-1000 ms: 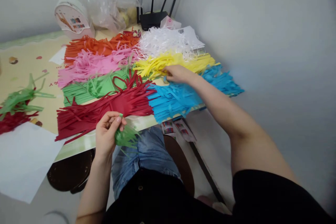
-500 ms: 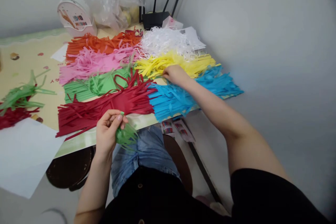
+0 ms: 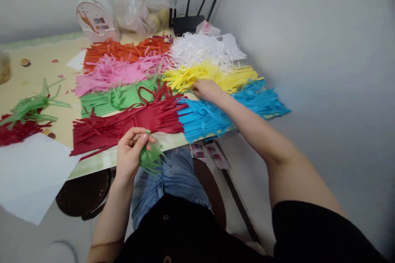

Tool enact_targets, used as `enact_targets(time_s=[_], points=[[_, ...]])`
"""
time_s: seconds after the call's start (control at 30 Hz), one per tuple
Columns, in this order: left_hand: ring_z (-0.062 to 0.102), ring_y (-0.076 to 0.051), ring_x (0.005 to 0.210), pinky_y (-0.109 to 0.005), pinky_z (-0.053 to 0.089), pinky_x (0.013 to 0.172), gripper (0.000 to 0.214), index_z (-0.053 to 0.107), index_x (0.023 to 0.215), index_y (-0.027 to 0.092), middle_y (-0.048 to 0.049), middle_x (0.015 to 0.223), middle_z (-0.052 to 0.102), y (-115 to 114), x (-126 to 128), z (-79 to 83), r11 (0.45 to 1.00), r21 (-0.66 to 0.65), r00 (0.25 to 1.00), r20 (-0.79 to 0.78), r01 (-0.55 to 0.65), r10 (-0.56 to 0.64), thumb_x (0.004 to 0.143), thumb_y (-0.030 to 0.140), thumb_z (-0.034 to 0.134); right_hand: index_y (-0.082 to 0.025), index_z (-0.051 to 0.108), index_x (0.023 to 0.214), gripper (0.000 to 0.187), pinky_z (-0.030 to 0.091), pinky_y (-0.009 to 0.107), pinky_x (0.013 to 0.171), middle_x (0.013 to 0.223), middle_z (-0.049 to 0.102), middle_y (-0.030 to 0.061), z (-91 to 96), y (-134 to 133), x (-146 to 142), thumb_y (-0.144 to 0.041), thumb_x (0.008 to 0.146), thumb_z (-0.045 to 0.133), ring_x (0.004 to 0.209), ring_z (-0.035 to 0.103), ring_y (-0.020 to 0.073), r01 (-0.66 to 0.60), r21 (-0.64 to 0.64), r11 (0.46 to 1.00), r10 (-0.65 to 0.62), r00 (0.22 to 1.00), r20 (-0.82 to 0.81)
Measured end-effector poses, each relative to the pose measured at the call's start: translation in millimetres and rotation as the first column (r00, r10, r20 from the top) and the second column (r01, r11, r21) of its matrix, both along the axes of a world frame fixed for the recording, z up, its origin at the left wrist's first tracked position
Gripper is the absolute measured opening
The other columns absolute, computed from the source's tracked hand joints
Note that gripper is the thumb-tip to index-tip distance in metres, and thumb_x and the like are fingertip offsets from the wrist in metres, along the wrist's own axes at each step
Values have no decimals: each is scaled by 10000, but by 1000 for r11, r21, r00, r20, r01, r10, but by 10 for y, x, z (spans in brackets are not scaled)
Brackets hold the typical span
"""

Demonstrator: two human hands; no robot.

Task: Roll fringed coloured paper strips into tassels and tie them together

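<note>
Green paper bundle (image 3: 150,158) pinched in left hand (image 3: 131,154), right hand (image 3: 206,90) fingers curled on yellow strips (image 3: 210,76)

The left hand (image 3: 131,152) is held close to the body, thumb and fingertips pinched together. The right hand (image 3: 206,90) lies palm down at the end of an outstretched arm, fingertips tucked from sight.

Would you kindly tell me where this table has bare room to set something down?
Bare tabletop lies far left, between the loose green and red strips, the wall and the pink fringe. The white sheet in front is flat. Right of that, fringed paper crowds the table to the corner.
</note>
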State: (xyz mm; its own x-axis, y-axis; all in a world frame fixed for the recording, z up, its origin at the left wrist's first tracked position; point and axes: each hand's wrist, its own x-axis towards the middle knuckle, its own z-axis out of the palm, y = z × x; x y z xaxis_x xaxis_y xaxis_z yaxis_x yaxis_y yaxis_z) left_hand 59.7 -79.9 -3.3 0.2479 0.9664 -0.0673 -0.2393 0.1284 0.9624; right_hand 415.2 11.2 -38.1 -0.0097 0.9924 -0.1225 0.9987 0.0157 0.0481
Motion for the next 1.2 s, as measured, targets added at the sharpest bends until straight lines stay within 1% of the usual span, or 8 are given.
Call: enact_targets(time_s=[0.2,0.33,0.6,0.7,0.9,1.07,1.13,1.2], points=[[593,-89,514,-197,491,539,346,711,859,154,-20,669,728,-3,-18,5,1000,-4,1000,-13,-11,11,745,410,914,-46,750,1172,373,499,359,894,1193,746,260,-68,9,15,-142,981,444,1060,713,320,-16,-8,1000,16,1000,19],[591,-90,515,-200,488,541,356,710,860,158,-16,662,720,6,-8,-2,1000,-2,1000,-13,-11,11,738,422,915,-36,751,1161,379,504,363,913,1186,749,269,-92,-2,44,-153,984,436,1047,711,314,-18,4,1000,18,1000,18],[590,-82,512,-195,486,546,356,718,864,159,-11,666,721,3,-19,-16,1000,1,1000,9,-8,8,736,420,923,-29,752,1148,410,519,401,929,1158,745,264,-208,-21,21,-113,957,400,1045,700,337,89,49,995,-89,996,6],[590,-86,515,-197,484,540,349,719,861,159,-17,672,725,1,-16,-8,1000,4,1000,13,-11,11,742,420,919,-18,732,1177,419,509,406,951,1187,724,275,-236,-48,5,-110,964,383,1079,687,340,98,61,993,-98,995,4],[589,-83,529,-201,494,564,340,724,881,158,-18,687,727,9,2,-27,1000,4,999,36,17,-17,756,412,912,4,710,1195,418,485,407,981,1190,714,290,-195,-74,2,-140,993,374,1106,673,347,47,58,997,-46,999,-17],[593,-84,535,-201,495,574,337,732,891,164,-14,694,733,-1,-10,-37,1000,-2,999,40,18,-18,764,422,908,0,714,1141,365,496,423,925,1147,728,309,-160,-72,-1,-145,966,429,1049,693,364,70,79,994,-65,996,-65],[595,-83,535,-198,497,575,332,736,885,167,-12,689,733,1,-15,-33,1000,-7,999,43,13,-13,759,419,912,-23,723,1142,345,506,411,928,1155,744,283,-130,-71,32,-132,934,470,1062,701,353,79,96,992,-69,992,-102],[600,-82,540,-189,495,572,332,741,876,166,-15,688,735,15,-14,-25,1000,-14,999,43,8,-7,751,416,920,-65,727,1174,351,519,390,947,1178,764,228,-72,-70,97,-141,920,496,1092,709,324,87,123,989,-69,987,-142]])
